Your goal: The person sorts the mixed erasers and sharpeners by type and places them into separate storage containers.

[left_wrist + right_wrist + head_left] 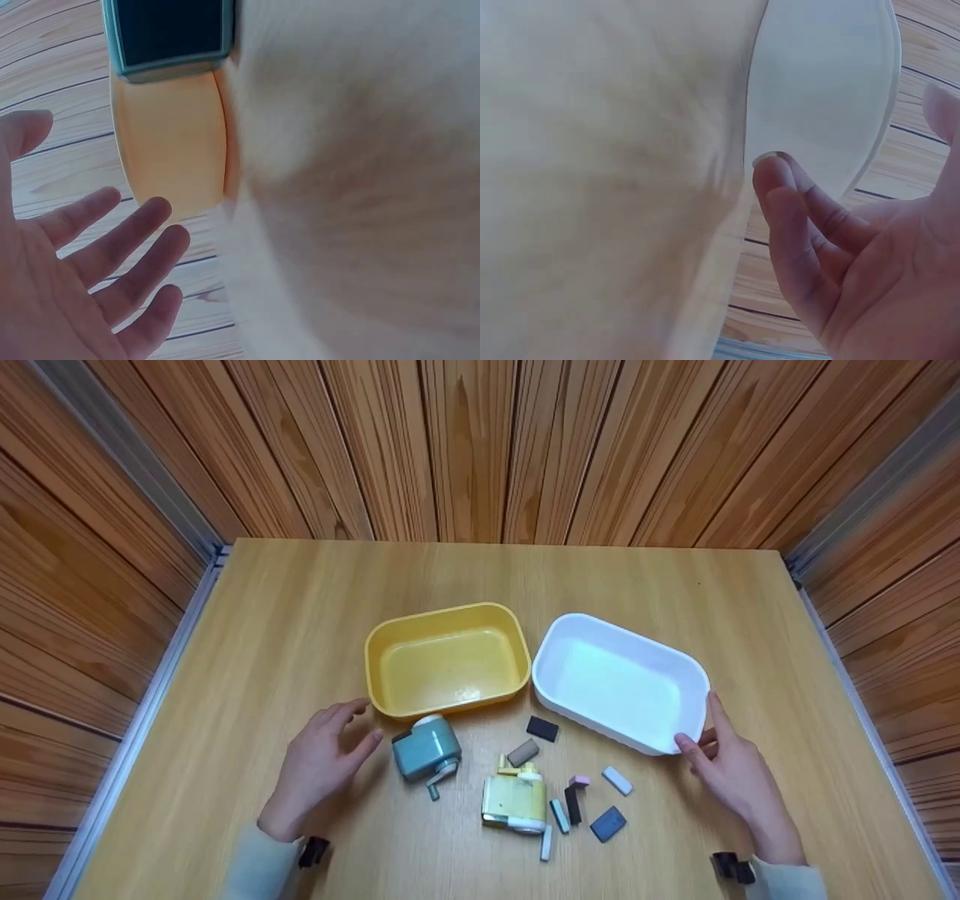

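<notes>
My left hand point(319, 757) is spread beside the front left corner of the yellow bin point(446, 660), its palm bare in the left wrist view. To the right of its fingertips stands a teal crank pencil sharpener point(426, 750), with its dark window in the left wrist view point(176, 34). My right hand point(739, 776) is at the front right corner of the white bin point(622, 682). In the head view its thumb overlaps the rim and its index finger lies along the end wall. Slightly bent fingers point(787, 217) show against that bin in the right wrist view.
A pale yellow crank sharpener point(515, 799) lies between the hands. Around it are small eraser-like blocks: a black one point(542, 728), a grey one point(523, 753), a blue one point(608, 823), a white one point(617, 781) and several others. Wood-panelled walls point(465, 450) enclose the table.
</notes>
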The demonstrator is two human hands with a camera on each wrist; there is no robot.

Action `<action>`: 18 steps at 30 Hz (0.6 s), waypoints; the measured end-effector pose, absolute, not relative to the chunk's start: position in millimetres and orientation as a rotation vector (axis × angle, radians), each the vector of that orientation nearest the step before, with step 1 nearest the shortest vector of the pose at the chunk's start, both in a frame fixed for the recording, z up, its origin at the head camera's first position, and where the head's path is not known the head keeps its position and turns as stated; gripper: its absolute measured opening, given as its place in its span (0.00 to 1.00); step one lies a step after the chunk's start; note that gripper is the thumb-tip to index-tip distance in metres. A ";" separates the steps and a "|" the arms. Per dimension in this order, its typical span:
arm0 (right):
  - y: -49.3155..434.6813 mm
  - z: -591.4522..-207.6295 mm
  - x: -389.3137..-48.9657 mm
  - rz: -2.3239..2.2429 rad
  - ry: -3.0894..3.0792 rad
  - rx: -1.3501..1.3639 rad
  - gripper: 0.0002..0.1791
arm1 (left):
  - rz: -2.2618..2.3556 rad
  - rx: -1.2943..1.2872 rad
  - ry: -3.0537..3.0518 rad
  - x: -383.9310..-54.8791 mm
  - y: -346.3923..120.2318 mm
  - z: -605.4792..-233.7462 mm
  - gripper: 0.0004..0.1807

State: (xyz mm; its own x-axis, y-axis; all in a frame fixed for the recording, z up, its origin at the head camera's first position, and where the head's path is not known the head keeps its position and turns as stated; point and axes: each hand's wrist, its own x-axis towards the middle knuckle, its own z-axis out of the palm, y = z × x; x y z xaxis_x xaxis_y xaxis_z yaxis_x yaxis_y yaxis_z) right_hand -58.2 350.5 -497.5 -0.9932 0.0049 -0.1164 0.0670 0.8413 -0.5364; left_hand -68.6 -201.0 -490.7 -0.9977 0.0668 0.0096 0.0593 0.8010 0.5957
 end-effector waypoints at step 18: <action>328.1 -501.6 -54.7 -1.048 2.789 0.158 0.63 | 1.092 0.095 2.779 -61.4 -183.4 -490.9 0.31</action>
State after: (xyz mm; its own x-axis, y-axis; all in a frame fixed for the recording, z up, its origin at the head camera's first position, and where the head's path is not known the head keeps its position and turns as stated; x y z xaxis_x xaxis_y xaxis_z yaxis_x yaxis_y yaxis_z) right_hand -54.7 328.1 -501.6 -0.9819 0.0433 -0.1846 0.1541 0.7493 -0.6440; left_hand -61.4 -183.4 -490.9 -0.9862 0.1150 -0.1194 0.0029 0.7323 0.6810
